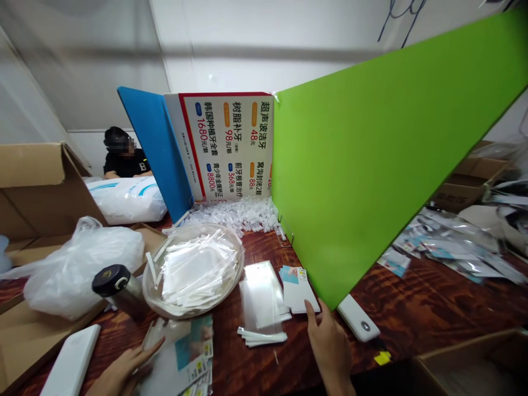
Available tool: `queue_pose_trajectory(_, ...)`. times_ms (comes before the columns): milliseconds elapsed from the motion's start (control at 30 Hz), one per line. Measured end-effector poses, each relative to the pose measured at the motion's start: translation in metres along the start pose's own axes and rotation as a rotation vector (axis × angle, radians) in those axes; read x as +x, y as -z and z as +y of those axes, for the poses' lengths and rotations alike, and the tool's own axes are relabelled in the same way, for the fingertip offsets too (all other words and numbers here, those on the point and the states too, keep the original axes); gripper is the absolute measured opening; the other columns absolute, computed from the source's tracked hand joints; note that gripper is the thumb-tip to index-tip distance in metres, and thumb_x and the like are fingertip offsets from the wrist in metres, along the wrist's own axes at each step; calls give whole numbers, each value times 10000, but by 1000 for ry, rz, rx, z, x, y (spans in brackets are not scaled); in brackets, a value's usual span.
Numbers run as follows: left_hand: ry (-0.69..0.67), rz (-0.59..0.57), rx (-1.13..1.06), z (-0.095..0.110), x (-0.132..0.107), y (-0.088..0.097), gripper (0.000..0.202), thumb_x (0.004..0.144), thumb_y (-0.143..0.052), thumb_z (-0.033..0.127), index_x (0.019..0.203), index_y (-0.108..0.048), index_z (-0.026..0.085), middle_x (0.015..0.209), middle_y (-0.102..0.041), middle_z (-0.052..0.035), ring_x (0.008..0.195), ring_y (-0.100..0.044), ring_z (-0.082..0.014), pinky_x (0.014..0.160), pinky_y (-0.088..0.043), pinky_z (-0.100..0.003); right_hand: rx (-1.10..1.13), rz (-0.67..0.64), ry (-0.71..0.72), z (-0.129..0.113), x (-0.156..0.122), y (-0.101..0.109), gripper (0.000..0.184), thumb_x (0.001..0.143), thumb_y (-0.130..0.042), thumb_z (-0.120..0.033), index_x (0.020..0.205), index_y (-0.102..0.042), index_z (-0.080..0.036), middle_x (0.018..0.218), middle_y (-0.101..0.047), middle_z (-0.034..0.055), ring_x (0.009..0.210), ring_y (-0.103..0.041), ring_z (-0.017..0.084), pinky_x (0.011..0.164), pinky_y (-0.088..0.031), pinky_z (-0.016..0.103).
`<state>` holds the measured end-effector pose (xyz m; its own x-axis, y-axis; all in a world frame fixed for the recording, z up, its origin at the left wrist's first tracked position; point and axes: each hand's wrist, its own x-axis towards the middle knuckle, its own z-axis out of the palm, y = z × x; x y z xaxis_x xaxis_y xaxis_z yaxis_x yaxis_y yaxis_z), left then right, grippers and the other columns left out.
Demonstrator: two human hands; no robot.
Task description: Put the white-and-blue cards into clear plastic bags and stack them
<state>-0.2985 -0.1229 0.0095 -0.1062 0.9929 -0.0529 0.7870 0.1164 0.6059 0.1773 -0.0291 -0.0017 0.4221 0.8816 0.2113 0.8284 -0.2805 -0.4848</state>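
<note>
My left hand (126, 369) is at the lower left, index finger stretched over a pile of clear-bagged printed cards (190, 352). Its other fingers are partly hidden, and I see no grip on a bag. My right hand (329, 338) reaches to the near corner of a small stack of white and blue cards (297, 290). Thumb and index finger are apart there, the thumb touching the stack's edge. Between the hands lies a stack of clear plastic sleeves (264, 300) with white strips at the near end. Behind it, a round tub (241, 269) holds many more clear sleeves.
A green panel (371, 154) rises on the right, with a blue panel (154, 148) and a printed board (231, 143) behind small white pieces (235, 214). A flask (119, 289), plastic bag (86, 264) and white power banks (358, 318) stand around. A person (124, 157) sits beyond.
</note>
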Motion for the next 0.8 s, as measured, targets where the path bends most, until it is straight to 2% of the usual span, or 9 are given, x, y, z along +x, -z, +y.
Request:
queue_pose_trajectory(133,-87,70,439,-14,12,-6,469,776,-515,223,1169,-755,309,1217,-749,-92,1171,-643,-344,959,-480,-472,-136,-110,-82,1,10,-4,506,919,-508,-605,1131,-695,-185,774,-770,144,686,-723,317,600,-444,356)
queue_pose_trajectory(233,-192,264,447,6,12,-37,418,853,-481,210,1167,-751,267,1284,-712,-110,1235,-596,-343,1011,-415,-500,-41,-57,-101,6,9,-9,418,910,-532,-572,1039,-716,-220,782,-769,113,670,-710,293,577,-407,334)
queue_pose_trajectory(333,-274,317,123,64,18,-88,261,874,-561,350,980,-780,254,1016,-789,-117,971,-707,-310,910,-493,-391,97,-2,-155,14,7,-13,375,879,-558,-573,966,-744,-259,744,-763,78,622,-680,270,538,-370,316)
queue_pose_trajectory(367,-242,256,8,90,23,-106,247,879,-593,386,1014,-760,264,1018,-785,-104,958,-710,-299,890,-502,-365,135,15,-181,15,6,-14,380,868,-563,-582,959,-755,-267,736,-762,74,610,-670,267,529,-363,315)
queue_pose_trajectory(467,-70,216,-194,162,47,-150,441,804,-689,423,1170,-681,177,1181,-710,-197,1113,-637,-392,984,-439,-446,192,59,-236,17,5,-16,437,860,-545,-615,988,-777,-267,759,-773,83,587,-655,259,508,-361,313)
queue_pose_trajectory(533,36,187,-229,189,63,-167,549,710,-738,336,1202,-637,113,1245,-649,-254,1203,-553,-464,1025,-367,-522,198,75,-251,17,4,-16,481,866,-523,-634,1019,-779,-257,779,-780,87,579,-656,252,497,-372,309)
queue_pose_trajectory(600,73,168,-268,196,75,-173,541,649,-730,249,1163,-634,111,1206,-654,-242,1207,-534,-473,1026,-336,-540,214,83,-268,17,3,-16,508,872,-508,-642,1038,-779,-247,776,-783,83,586,-668,249,500,-397,303)
queue_pose_trajectory(667,68,144,-333,190,80,-171,458,621,-721,207,1072,-660,153,1035,-705,-163,1082,-605,-422,976,-374,-499,232,85,-282,19,3,-15,530,880,-492,-645,1052,-779,-234,772,-786,80,598,-683,246,514,-423,297)
queue_pose_trajectory(800,25,93,-514,176,79,-158,171,686,-714,263,850,-702,216,803,-693,-55,831,-649,-298,850,-441,-384,224,96,-311,19,0,-18,579,865,-493,-667,1099,-777,-219,756,-784,109,595,-677,272,525,-417,321)
